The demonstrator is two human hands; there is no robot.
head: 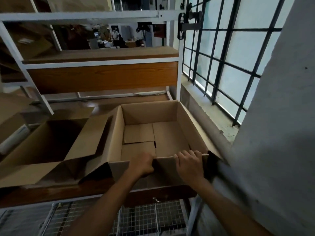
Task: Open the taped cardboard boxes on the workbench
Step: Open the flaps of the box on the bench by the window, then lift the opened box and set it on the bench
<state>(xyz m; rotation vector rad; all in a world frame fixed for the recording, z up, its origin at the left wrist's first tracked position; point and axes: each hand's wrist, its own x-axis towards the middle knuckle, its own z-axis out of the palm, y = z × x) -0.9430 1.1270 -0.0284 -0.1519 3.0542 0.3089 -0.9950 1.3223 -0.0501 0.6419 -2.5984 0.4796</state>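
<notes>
An open, empty cardboard box (167, 133) sits on the wooden workbench (51, 193) at the right, its bottom flaps visible inside. My left hand (144, 163) grips the near flap's top edge (163, 160), fingers curled over it. My right hand (190, 163) holds the same edge further right, fingers hooked over the rim. A second open cardboard box (56, 143) lies to the left, its flaps spread and its inside dark.
A white metal shelf frame with wooden boards (102, 77) rises behind the boxes. A barred window (230, 65) and its sill stand at the right, next to a grey wall (281, 133). Wire mesh (144, 218) lies under the bench. More cardboard (12, 116) sits far left.
</notes>
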